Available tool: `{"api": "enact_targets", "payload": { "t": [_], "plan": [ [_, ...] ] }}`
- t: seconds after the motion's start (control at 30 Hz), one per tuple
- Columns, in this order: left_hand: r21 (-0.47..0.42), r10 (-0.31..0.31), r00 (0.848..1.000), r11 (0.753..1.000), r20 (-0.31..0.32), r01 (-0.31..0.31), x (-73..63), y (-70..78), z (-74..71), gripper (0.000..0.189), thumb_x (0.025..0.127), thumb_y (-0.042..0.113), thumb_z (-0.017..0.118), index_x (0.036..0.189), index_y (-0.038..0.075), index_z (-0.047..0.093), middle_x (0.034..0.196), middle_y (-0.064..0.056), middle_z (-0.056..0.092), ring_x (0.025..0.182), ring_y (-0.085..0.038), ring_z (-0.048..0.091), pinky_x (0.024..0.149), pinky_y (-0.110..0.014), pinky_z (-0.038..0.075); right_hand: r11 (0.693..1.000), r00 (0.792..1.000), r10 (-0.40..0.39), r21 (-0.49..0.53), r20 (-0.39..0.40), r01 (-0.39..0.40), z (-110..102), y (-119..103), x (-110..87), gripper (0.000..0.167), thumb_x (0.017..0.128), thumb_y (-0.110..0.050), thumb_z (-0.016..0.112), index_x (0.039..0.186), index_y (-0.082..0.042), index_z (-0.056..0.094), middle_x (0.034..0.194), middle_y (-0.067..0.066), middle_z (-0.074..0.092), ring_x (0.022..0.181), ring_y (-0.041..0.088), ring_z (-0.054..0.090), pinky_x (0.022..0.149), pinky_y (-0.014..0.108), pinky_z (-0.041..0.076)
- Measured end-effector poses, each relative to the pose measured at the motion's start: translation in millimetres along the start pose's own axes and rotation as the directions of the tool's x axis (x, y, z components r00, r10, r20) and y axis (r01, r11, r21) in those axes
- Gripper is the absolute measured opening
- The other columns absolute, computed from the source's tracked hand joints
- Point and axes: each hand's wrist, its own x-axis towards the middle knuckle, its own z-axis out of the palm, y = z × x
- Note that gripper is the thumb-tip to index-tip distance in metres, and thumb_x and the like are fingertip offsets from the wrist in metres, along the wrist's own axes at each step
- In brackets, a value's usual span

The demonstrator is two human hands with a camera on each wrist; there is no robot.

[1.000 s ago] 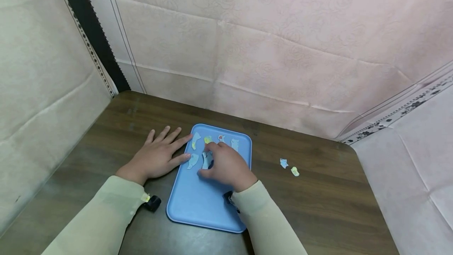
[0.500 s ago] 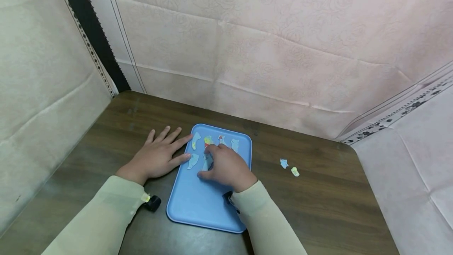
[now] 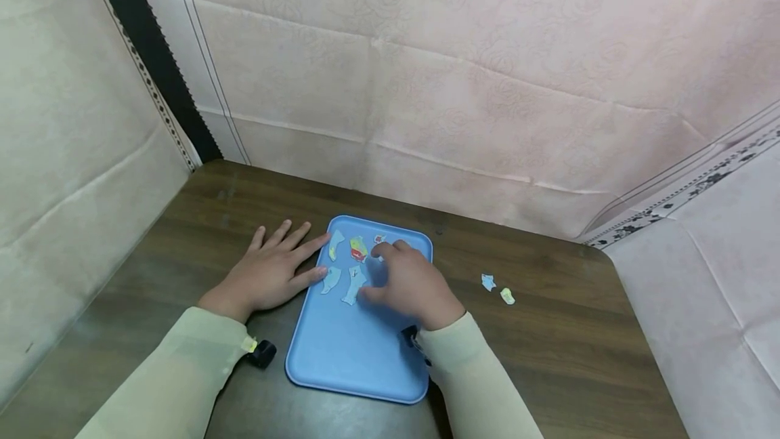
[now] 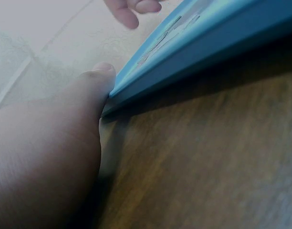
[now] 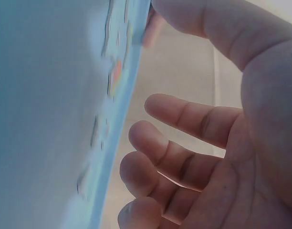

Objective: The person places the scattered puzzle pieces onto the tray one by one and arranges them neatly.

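Note:
A blue tray [image 3: 347, 364] carries several flat, irregular printed pieces that look like jigsaw pieces. My left hand [image 3: 268, 276] lies spread on the table, its index finger and thumb at the tray's left rim. Over the tray's upper right is my right hand [image 3: 417, 286], fingers loosely bent, thumb apart, nothing between them in the right wrist view. Just left of its thumb lies a long pale-blue piece [image 3: 353, 285]. A red-and-yellow piece [image 3: 358, 249] lies above that one. Beside these are two pale pieces, one upper [image 3: 336, 246] and one lower [image 3: 331, 280]. The right fingers partly cover another piece [image 3: 379, 239].
Right of the tray, a small blue piece [image 3: 489, 282] and a yellowish piece [image 3: 508, 297] lie on the brown wooden table [image 3: 567, 337]. Pale patterned cloth [image 3: 439, 100] hangs behind the table and at both sides.
My right hand has left the long pale-blue piece and moved right, uncovering it and the red-and-yellow piece. The left hand stays at the rim.

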Motion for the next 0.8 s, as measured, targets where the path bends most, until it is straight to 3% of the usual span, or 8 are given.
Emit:
{"api": "enact_targets", "payload": {
  "t": [0.33, 0.63, 0.8],
  "plan": [
    [-0.003, 0.008, 1.000, 1.000, -0.005, -0.008, -0.8, 0.0, 0.9, 0.080, 0.109, 0.085, 0.036, 0.179, 0.047, 0.025, 0.189, -0.010, 0.022, 0.176, -0.048, 0.007, 0.134, -0.083, -0.006, 0.998, 0.993, 0.068, 0.021, -0.094, -0.066, -19, 57, -15.4, 0.070, 0.089, -0.048, 0.096, 0.146, -0.014, 0.073, 0.132, 0.010, 0.071, 0.107, 0.025, 0.069, 0.090, 0.046, 0.066],
    [-0.012, 0.017, 1.000, 1.000, -0.013, -0.017, -1.5, 1.4, -1.5, 0.079, 0.110, 0.083, 0.038, 0.179, 0.045, 0.028, 0.188, -0.011, 0.024, 0.176, -0.049, 0.009, 0.134, -0.083, -0.003, 0.985, 0.980, 0.169, 0.057, -0.101, -0.164, -35, 114, -35.6, 0.069, 0.093, -0.045, 0.092, 0.149, -0.012, 0.069, 0.143, 0.013, 0.069, 0.122, 0.033, 0.073, 0.102, 0.060, 0.064],
    [-0.007, 0.017, 1.000, 1.000, -0.016, -0.017, -1.5, 0.7, -0.1, 0.079, 0.110, 0.083, 0.038, 0.179, 0.047, 0.027, 0.189, -0.009, 0.024, 0.176, -0.048, 0.009, 0.134, -0.082, -0.003, 0.979, 0.977, 0.194, 0.073, -0.088, -0.188, -42, 138, -47.8, 0.070, 0.096, -0.044, 0.088, 0.152, -0.010, 0.065, 0.148, 0.016, 0.066, 0.129, 0.039, 0.072, 0.103, 0.061, 0.063]
  ]
}}
